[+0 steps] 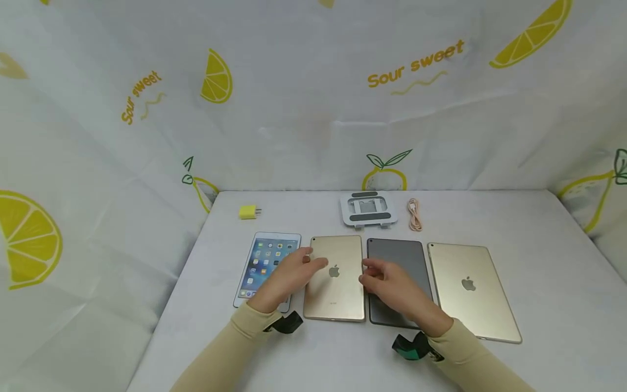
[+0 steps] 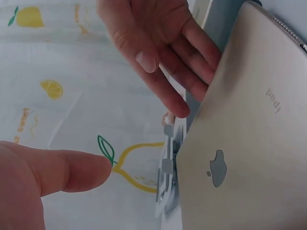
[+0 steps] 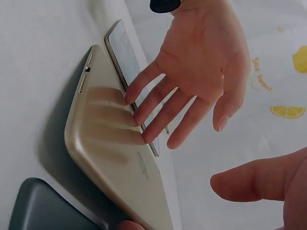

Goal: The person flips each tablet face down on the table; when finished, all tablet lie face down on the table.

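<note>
A gold tablet (image 1: 334,294) with an apple logo lies back side up between both hands. My left hand (image 1: 294,272) is at its left long edge; in the right wrist view the fingers (image 3: 154,112) extend to that edge, thumb held off the back. My right hand (image 1: 392,283) reaches the opposite edge, over a dark grey tablet (image 1: 399,250). Seen from the left wrist, the right hand (image 2: 160,43) has its fingers loosely extended beside the gold tablet (image 2: 249,143). Left of it is a white tablet (image 1: 259,261) with a lit screen, partly hidden by my left hand.
Another gold tablet (image 1: 470,305) lies at the right. Along the back are a yellow charger plug (image 1: 249,212), a grey-white folding stand (image 1: 369,216) and a coiled pink cable (image 1: 414,215). A white cloth with lemon prints (image 1: 294,120) rises behind the white table (image 1: 529,245).
</note>
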Demonstrator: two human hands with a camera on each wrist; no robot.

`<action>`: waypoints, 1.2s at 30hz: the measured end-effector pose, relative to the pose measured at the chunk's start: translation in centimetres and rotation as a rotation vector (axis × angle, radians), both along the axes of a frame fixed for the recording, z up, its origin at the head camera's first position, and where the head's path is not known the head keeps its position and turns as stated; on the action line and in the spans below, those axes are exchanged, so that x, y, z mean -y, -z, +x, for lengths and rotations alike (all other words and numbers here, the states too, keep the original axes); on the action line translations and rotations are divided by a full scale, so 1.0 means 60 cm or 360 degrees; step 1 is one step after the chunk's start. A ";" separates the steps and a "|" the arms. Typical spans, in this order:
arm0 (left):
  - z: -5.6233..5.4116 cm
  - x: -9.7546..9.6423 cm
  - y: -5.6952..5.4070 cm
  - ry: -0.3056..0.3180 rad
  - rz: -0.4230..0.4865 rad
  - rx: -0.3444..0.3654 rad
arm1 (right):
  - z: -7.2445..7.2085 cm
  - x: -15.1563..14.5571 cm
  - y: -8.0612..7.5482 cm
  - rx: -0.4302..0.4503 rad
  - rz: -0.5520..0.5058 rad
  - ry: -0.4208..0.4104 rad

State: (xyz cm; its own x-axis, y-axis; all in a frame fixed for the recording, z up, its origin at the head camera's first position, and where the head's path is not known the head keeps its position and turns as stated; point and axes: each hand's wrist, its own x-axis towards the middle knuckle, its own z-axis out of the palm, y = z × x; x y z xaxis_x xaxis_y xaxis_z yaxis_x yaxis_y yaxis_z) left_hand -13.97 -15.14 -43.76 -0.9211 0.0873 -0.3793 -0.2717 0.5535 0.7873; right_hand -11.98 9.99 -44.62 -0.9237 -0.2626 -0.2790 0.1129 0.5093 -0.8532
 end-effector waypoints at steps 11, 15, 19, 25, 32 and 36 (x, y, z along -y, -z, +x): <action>-0.004 0.001 -0.001 0.0006 -0.0003 -0.0024 | 0.010 0.006 -0.011 -0.0066 0.0070 -0.0039; -0.003 0.002 -0.001 0.0009 -0.0018 -0.0031 | 0.012 0.011 -0.012 -0.0090 0.0078 -0.0064; -0.002 0.003 -0.001 0.0029 -0.0045 -0.0042 | 0.017 0.015 -0.013 -0.0086 0.0119 -0.0052; -0.004 0.005 0.001 0.0071 -0.0049 -0.0061 | 0.021 0.019 -0.015 -0.0143 0.0195 -0.0058; -0.007 0.008 0.004 0.0083 -0.0024 -0.0068 | 0.018 0.019 -0.014 -0.0149 0.0186 -0.0074; -0.007 0.011 0.000 0.0082 -0.0009 -0.0043 | 0.012 0.018 -0.017 -0.0118 0.0203 -0.0084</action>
